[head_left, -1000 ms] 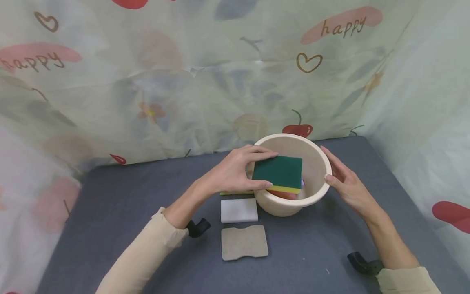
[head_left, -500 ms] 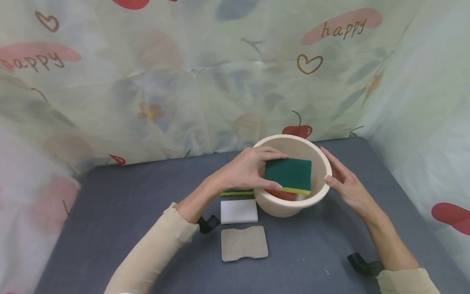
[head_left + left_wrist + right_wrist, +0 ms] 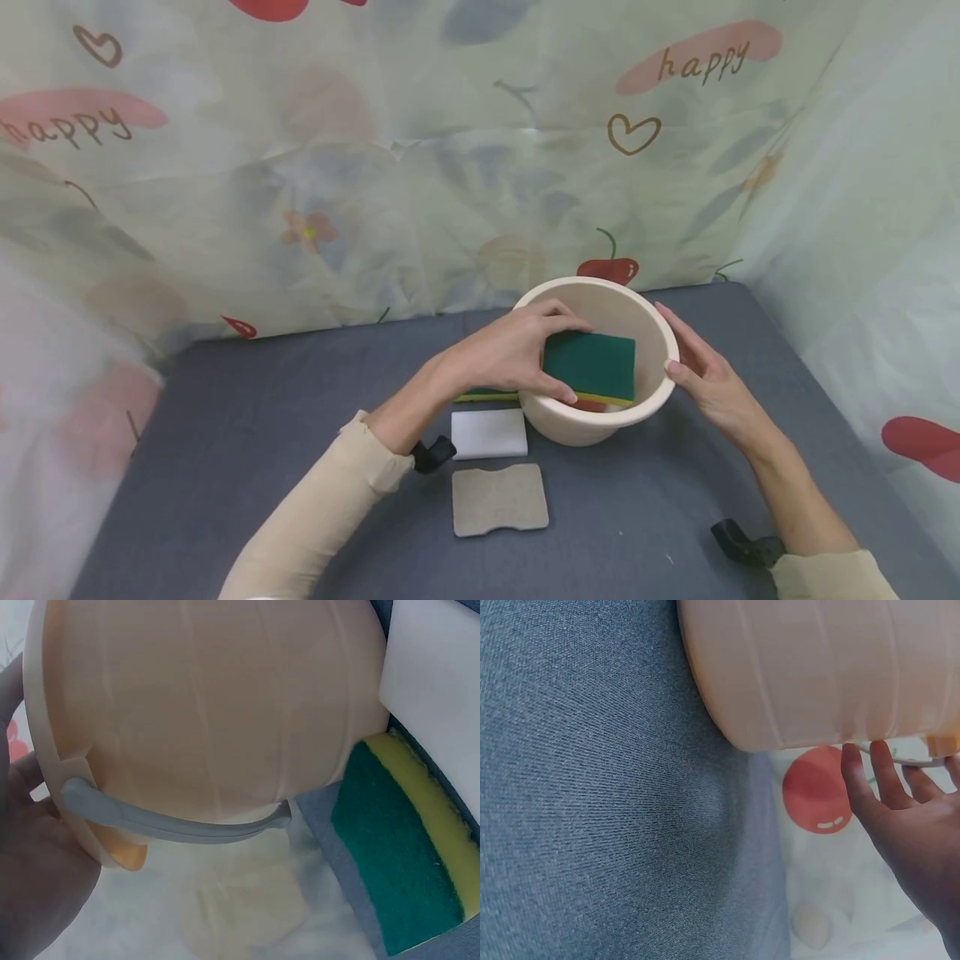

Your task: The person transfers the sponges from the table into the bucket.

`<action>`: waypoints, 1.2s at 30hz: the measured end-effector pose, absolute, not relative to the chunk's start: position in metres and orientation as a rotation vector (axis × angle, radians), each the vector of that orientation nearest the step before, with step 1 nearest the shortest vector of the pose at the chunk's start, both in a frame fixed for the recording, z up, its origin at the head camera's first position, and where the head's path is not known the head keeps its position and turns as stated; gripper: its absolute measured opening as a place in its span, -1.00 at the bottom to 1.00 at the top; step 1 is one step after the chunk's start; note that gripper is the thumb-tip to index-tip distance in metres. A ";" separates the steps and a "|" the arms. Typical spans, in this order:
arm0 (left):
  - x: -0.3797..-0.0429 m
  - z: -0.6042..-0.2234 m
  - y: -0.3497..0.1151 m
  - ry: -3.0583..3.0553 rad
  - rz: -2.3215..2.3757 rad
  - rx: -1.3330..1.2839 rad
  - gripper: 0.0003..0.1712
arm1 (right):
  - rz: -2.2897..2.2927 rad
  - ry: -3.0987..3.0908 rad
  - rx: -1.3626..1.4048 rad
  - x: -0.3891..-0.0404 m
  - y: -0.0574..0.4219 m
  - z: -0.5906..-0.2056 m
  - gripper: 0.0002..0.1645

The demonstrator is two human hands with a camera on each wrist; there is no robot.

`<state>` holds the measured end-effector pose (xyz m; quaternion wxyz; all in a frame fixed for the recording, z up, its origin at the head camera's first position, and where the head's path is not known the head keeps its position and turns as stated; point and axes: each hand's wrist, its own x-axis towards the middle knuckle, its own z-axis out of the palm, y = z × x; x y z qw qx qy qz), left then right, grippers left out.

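Note:
A green-and-yellow scouring sponge is pinched between the thumb and fingers of my left hand, inside the mouth of a cream bucket. Its green side faces up. My right hand holds the bucket's right rim, thumb on the rim and fingers along the outer wall. Below the sponge, something red-orange shows in the bucket; the rest of the contents is hidden. In the left wrist view the bucket's grey handle hangs along its side.
Left of the bucket, a second green-and-yellow sponge lies on the dark grey table. In front of it are a white block and a grey-beige flat piece with notched edges. A printed curtain hangs behind the table.
My left hand has moved right and then lower, taking the sponge from over the bucket's left rim down into its mouth. The right hand stays on the rim.

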<state>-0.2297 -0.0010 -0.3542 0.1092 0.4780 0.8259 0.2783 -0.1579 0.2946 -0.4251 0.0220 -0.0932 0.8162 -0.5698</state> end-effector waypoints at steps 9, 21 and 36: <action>-0.227 -0.353 0.001 2.455 0.754 1.371 -0.05 | -1.773 2.522 -0.307 -0.158 0.294 -0.427 -0.17; -0.228 -0.352 0.001 2.454 0.743 1.362 -0.07 | -1.733 2.560 -0.296 -0.158 0.294 -0.426 -0.16; -0.234 -0.359 -0.020 2.473 1.174 1.356 -0.15 | -1.740 2.550 -0.298 -0.159 0.295 -0.427 -0.16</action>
